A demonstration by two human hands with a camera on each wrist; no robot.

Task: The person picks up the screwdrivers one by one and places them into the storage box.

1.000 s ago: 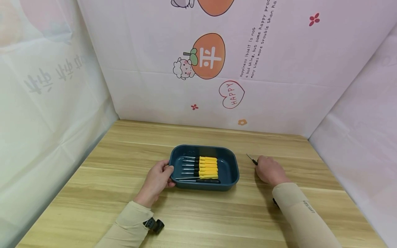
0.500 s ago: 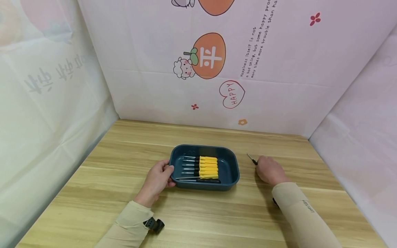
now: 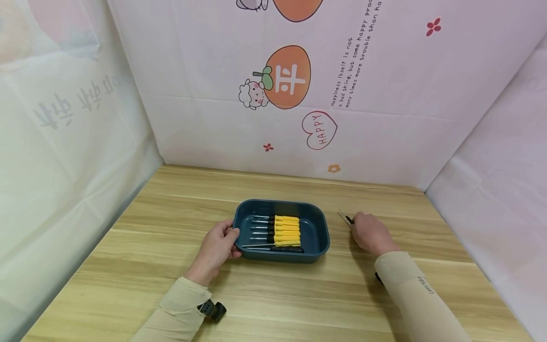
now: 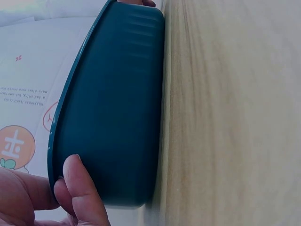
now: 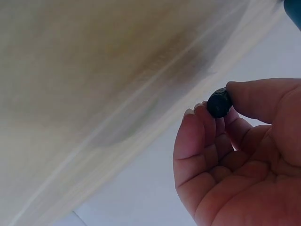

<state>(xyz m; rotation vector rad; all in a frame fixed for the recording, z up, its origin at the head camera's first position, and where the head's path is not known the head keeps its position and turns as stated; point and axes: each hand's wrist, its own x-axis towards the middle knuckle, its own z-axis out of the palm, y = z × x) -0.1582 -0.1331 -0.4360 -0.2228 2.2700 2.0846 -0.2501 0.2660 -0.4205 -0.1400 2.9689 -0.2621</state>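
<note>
Hands: left hand (image 3: 217,248) grips the near-left rim of the dark teal tray (image 3: 317,227), thumb over the edge; right hand (image 3: 371,232) pinches a black-handled screwdriver (image 3: 345,218) just right of the tray. Tray on wooden bench (image 3: 171,223) holds a row of yellow-handled screwdrivers (image 3: 279,230).

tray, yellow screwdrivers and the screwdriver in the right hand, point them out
tray (image 3: 321,232), head view, bare floor near its right wall
yellow screwdrivers (image 3: 287,230), head view, middle of the handles
black screwdriver (image 5: 219,102), right wrist view, handle end pinched by the fingers
</note>
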